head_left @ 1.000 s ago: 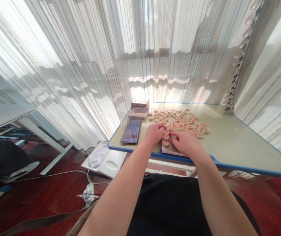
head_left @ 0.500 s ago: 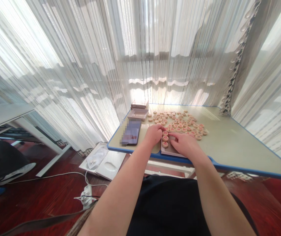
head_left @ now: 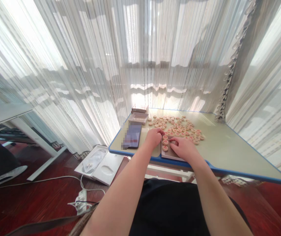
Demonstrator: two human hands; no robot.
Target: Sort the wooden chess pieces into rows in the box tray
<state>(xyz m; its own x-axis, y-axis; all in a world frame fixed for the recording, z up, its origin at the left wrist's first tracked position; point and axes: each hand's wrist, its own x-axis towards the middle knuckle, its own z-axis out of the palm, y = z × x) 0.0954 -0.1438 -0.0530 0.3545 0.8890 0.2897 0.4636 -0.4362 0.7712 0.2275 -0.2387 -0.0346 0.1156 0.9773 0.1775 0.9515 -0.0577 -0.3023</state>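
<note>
A shallow open box (head_left: 172, 155) lies at the table's near edge. Three round wooden Chinese chess pieces (head_left: 165, 142) with red characters stand in a column along its left wall. My left hand (head_left: 154, 136) is at the box's far left corner, its fingers curled together beside the farthest piece; what they hold, if anything, is hidden. Over the right part of the box is my right hand (head_left: 185, 148), palm down, index finger and thumb bent toward the column and slightly apart. Many loose chess pieces (head_left: 177, 126) are spread flat beyond both hands.
A phone or tablet (head_left: 133, 136), partly pixelated, lies left of the box. Behind it are an empty tray-like lid (head_left: 138, 118) and a small stack of boxes (head_left: 140, 108). White curtains (head_left: 140, 72) hang behind the table (head_left: 238, 150). A power strip (head_left: 81, 200) is on the floor.
My right index finger has drawn back from the farthest piece in the column and is now bent nearer my thumb. My left hand stays at the corner. The whole view has shifted slightly.
</note>
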